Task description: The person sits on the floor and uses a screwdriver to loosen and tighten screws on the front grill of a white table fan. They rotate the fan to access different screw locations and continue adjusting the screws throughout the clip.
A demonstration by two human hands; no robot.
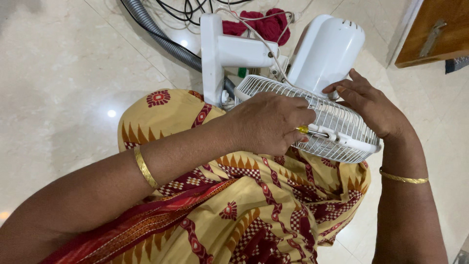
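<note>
Both hands are on the white fan [312, 93] at centre frame, resting on my lap. My left hand [266, 124] is curled tight round a yellow-tipped screwdriver [308, 130] against the wire grille [337, 124] — my right hand [371, 105] lies loosely curved at the grille's upper right edge, fingers gripping nothing.

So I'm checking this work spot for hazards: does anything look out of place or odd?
Yes. The white fan lies tipped on the person's lap, not upright. The left hand holds a yellow-handled tool at the grille; the right hand steadies it. Loose cables tangle behind.
</note>
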